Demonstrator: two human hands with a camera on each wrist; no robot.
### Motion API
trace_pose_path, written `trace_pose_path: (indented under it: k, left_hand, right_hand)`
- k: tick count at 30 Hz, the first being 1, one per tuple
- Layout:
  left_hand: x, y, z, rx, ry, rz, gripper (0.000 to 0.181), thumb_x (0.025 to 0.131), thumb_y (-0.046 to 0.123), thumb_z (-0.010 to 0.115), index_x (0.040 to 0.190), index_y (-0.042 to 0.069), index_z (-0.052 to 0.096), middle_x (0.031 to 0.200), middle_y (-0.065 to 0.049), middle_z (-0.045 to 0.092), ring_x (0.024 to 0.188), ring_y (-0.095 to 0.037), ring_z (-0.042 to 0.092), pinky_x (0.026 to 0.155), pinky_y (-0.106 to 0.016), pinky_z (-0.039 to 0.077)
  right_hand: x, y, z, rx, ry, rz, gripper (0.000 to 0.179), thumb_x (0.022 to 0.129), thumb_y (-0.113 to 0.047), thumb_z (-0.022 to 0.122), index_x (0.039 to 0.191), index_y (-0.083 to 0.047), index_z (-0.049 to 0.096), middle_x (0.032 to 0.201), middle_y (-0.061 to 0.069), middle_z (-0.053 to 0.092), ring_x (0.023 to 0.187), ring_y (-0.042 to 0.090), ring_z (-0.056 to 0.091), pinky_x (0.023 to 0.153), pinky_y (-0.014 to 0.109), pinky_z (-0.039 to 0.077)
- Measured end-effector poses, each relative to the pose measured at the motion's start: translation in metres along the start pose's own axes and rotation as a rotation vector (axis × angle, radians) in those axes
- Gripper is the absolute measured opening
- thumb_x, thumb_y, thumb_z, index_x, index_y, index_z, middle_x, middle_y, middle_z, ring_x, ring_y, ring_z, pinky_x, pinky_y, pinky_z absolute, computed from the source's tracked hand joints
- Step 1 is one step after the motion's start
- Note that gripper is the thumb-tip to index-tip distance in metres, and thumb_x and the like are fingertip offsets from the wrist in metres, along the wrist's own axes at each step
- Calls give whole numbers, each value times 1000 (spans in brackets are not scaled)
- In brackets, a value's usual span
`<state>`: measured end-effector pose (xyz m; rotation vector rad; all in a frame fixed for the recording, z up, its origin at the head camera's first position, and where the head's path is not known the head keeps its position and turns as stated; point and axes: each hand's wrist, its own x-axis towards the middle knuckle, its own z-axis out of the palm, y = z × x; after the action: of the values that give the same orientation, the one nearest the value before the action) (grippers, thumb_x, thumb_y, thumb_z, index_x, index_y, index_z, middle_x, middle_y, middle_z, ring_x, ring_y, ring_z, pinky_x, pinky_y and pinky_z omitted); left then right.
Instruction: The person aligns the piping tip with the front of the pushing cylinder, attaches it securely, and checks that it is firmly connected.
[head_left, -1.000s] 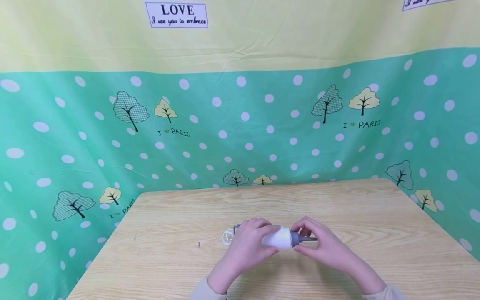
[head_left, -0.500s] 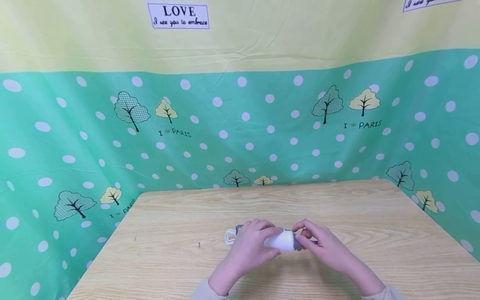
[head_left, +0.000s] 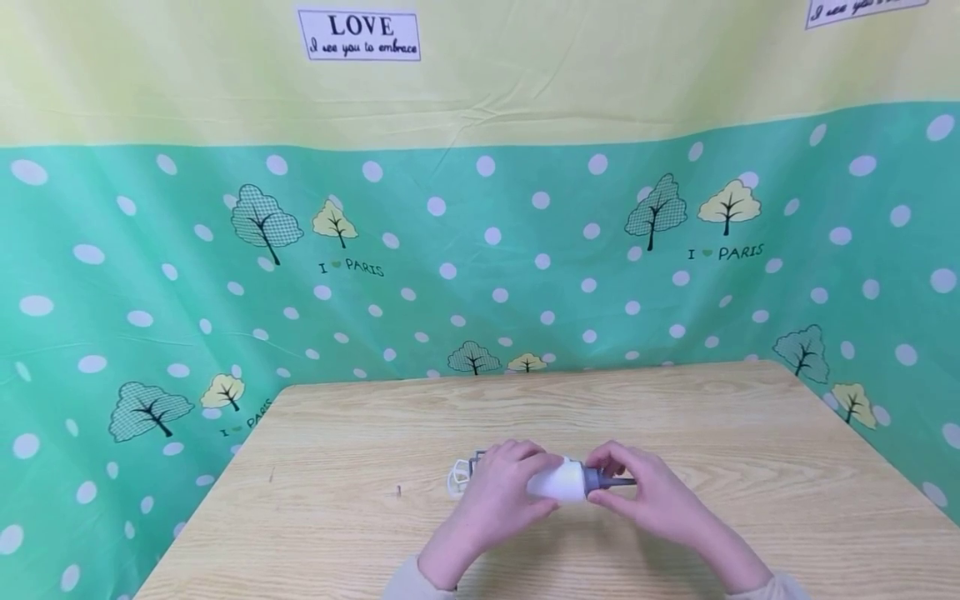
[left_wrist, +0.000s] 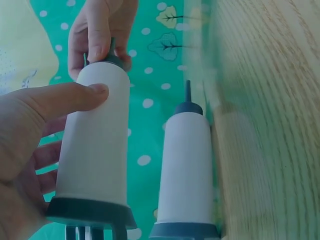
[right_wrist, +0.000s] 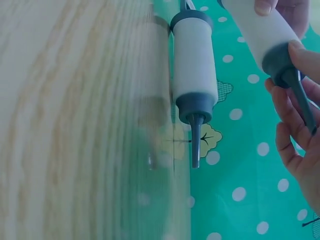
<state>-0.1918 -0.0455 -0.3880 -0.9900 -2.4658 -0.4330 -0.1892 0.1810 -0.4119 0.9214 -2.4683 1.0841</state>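
My left hand (head_left: 498, 492) grips the white barrel of a large syringe (head_left: 557, 481), which resembles an icing syringe and lies sideways over the table. The thumb lies across the barrel in the left wrist view. At its right end, the fingers and thumb of my right hand (head_left: 660, 493) pinch the grey nozzle cap (right_wrist: 279, 60), from which a long thin nozzle (right_wrist: 300, 100) sticks out. Loop-shaped handle parts (head_left: 459, 477), white and grey, show left of my left hand. Beside the held one, a second such syringe (left_wrist: 187, 167) lies on the table, mostly hidden in the head view.
The wooden table (head_left: 360, 550) reaches back to a green, dotted curtain (head_left: 487, 250) that also hangs at both sides. A tiny object (head_left: 398, 491) lies left of the hands, too small to identify.
The right thumb moved up over the cap, then back to its lower front side, with the cap's grey showing again. The left hand keeps its grip almost in place.
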Motion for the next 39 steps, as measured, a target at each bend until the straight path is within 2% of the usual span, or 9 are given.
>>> trace_pose_path:
  k: [5, 9, 13, 16, 24, 27, 31, 39]
  left_hand:
    - [1, 2, 3, 59, -41, 18, 45, 68, 34, 76, 109, 22, 64, 103, 7, 64, 92, -11, 57, 82, -35, 47]
    - [0, 2, 5, 57, -58, 18, 44, 67, 35, 77, 107, 21, 65, 101, 7, 64, 88, -10, 58, 78, -32, 48]
    - [-1, 1, 7, 15, -107, 18, 41, 65, 36, 78, 103, 20, 67, 94, 6, 65, 81, -8, 57, 70, -21, 44]
    - [-1, 1, 11, -13, -161, 11, 40, 65, 36, 78, 100, 20, 69, 91, 6, 66, 78, -6, 57, 66, -18, 43]
    - [-3, -2, 21, -141, -323, -57, 39, 64, 35, 78, 99, 19, 69, 86, 10, 65, 73, 2, 53, 63, -13, 41]
    - [-4, -3, 24, -177, -365, -75, 38, 65, 35, 78, 98, 19, 69, 85, 12, 65, 73, 3, 51, 64, -12, 41]
    - [-5, -2, 28, -188, -390, -87, 38, 65, 35, 78, 98, 18, 69, 87, 12, 66, 75, 3, 52, 66, -13, 41]
    - [-6, -3, 35, -172, -379, -90, 41, 67, 39, 76, 100, 17, 68, 90, 10, 67, 78, 1, 54, 69, -14, 42]
  right_hand:
    - [-1, 3, 1, 3, -17, -17, 23, 81, -27, 66, 99, -22, 52, 87, -16, 57, 73, 0, 53, 65, 24, 50]
    - [-2, 5, 0, 36, -56, 39, 24, 82, -30, 65, 100, -22, 52, 86, -15, 57, 74, 1, 54, 66, 25, 50]
    - [-2, 3, -3, 59, -170, 131, 25, 82, -37, 63, 101, -23, 54, 88, -15, 58, 79, 2, 54, 70, 25, 49]
    - [-2, 1, -4, 60, -264, 172, 25, 80, -38, 65, 99, -24, 55, 88, -15, 58, 81, 3, 54, 70, 23, 48]
    - [-2, 3, -3, 32, -385, 183, 26, 77, -36, 68, 96, -22, 58, 86, -15, 58, 79, 1, 53, 65, 23, 45]
    - [-3, 4, 0, 13, -409, 183, 24, 76, -35, 69, 94, -23, 58, 84, -17, 58, 77, -1, 53, 65, 23, 45]
    - [-6, 7, 4, -7, -411, 165, 23, 75, -33, 70, 92, -24, 57, 82, -17, 58, 74, -1, 52, 64, 22, 45]
    - [-9, 11, 6, -19, -413, 167, 23, 76, -34, 69, 93, -23, 57, 82, -17, 57, 74, -2, 51, 63, 22, 44]
